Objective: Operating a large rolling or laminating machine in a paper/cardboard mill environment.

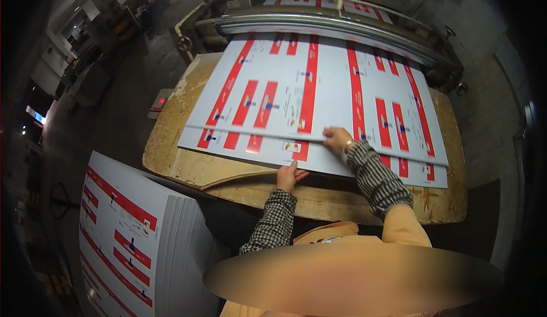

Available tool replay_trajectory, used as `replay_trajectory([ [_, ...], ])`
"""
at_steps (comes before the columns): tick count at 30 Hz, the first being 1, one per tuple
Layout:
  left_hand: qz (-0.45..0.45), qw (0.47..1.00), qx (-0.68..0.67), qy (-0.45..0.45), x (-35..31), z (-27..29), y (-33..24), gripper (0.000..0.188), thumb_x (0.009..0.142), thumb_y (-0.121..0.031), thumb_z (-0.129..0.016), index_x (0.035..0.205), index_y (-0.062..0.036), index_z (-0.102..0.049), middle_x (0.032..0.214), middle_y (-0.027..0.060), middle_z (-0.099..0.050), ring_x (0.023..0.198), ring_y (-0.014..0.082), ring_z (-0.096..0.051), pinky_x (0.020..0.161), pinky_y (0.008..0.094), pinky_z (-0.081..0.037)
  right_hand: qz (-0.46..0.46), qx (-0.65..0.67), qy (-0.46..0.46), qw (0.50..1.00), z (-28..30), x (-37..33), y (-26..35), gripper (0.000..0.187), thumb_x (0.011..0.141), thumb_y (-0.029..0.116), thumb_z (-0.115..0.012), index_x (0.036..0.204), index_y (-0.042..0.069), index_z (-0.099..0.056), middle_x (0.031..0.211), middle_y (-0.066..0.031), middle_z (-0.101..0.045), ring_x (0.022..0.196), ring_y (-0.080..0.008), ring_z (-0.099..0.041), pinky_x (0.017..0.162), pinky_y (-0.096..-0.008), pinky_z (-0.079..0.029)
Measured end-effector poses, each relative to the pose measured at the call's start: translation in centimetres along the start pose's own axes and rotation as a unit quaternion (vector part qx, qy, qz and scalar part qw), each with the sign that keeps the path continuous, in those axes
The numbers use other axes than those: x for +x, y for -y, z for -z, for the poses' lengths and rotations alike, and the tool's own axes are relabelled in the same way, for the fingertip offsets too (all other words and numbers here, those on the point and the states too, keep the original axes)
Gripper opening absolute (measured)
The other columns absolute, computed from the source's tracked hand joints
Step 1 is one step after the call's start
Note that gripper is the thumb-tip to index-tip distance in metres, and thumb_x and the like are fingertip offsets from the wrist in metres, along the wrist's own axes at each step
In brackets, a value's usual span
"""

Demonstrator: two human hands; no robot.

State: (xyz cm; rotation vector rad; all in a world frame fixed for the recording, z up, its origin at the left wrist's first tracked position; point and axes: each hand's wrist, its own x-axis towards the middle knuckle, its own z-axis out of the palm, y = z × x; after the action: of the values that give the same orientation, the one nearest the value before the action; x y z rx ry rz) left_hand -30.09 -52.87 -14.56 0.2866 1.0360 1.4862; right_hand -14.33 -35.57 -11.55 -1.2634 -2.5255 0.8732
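Observation:
Two large white printed sheets with red bands lie overlapped on the worn wooden table. The upper sheet reaches back under a metal roller; its near edge sits a little behind that of the lower sheet. My right hand is closed on the upper sheet's near edge, around its middle. At the lower sheet's front edge is my left hand, its fingers apart and touching the edge. Whether any of those fingers reach beneath the sheet is hard to see.
The long metal roller spans the machine behind the table, with more printed sheet beyond it. At lower left stands a thick stack of similar printed sheets. A small box with a red light is beside the table's left edge.

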Motion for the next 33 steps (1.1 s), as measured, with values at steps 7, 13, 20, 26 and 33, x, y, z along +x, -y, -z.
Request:
replay_trajectory([
  [7, 0.006, 1.0, -0.012, -0.008, -0.3, 0.0, -0.9, 0.027, 0.083, -0.013, -0.048, 0.099, 0.0084, -0.045, 0.092, 0.0156, -0.056, 0.076, 0.0244, -0.06, 0.065, 0.0345, -0.053, 0.054, -0.186, 0.048, 0.98, -2.3, -4.0, 5.4, 0.067, 0.06, 0.04, -0.068, 0.112, 0.002, -0.049, 0.12, -0.024, -0.04, 0.118, -0.0352, -0.032, 0.095, -0.0338, -0.032],
  [13, 0.021, 0.999, 0.017, 0.034, 0.1, 1.3, -0.3, 0.02, 0.076, -0.005, -0.055, 0.093, 0.0051, -0.052, 0.091, 0.0142, -0.058, 0.082, 0.0231, -0.059, 0.07, 0.0352, -0.049, 0.12, -0.119, 0.154, 0.974, 0.0, -4.5, 4.2, 0.043, 0.063, 0.025, -0.057, 0.099, 0.002, -0.056, 0.108, -0.0195, -0.051, 0.105, -0.0325, -0.045, 0.085, -0.0348, -0.039],
  [20, 0.009, 0.999, -0.011, -0.029, 0.8, 2.2, 0.9, 0.031, 0.079, -0.003, -0.036, 0.106, 0.0117, -0.045, 0.099, 0.0203, -0.054, 0.088, 0.0314, -0.057, 0.076, 0.042, -0.048, 0.118, 0.101, 0.029, 0.987, 4.4, -4.9, 6.4, 0.032, 0.07, 0.018, -0.055, 0.095, -0.002, -0.058, 0.099, -0.0189, -0.057, 0.088, -0.0261, -0.059, 0.078, -0.029, -0.046],
  [26, -0.002, 0.999, 0.03, -0.023, -0.3, -0.4, -0.3, 0.03, 0.078, -0.004, -0.036, 0.104, 0.0118, -0.042, 0.097, 0.0215, -0.053, 0.085, 0.0333, -0.057, 0.076, 0.0451, -0.049, 0.078, 0.052, 0.108, 0.99, 0.6, -6.3, 4.0, 0.033, 0.067, 0.016, -0.055, 0.095, -0.003, -0.057, 0.108, -0.0197, -0.053, 0.104, -0.0299, -0.05, 0.086, -0.0311, -0.042],
  [33, 0.005, 1.0, -0.007, -0.016, 0.6, 0.6, 0.4, 0.027, 0.087, -0.017, -0.044, 0.095, 0.0089, -0.044, 0.089, 0.0184, -0.054, 0.077, 0.0276, -0.059, 0.068, 0.0386, -0.053, -0.027, -0.071, 0.039, 0.996, 0.4, -0.8, 3.4, 0.026, 0.064, 0.024, -0.055, 0.082, 0.005, -0.06, 0.083, -0.0151, -0.059, 0.081, -0.0312, -0.055, 0.074, -0.0371, -0.044],
])
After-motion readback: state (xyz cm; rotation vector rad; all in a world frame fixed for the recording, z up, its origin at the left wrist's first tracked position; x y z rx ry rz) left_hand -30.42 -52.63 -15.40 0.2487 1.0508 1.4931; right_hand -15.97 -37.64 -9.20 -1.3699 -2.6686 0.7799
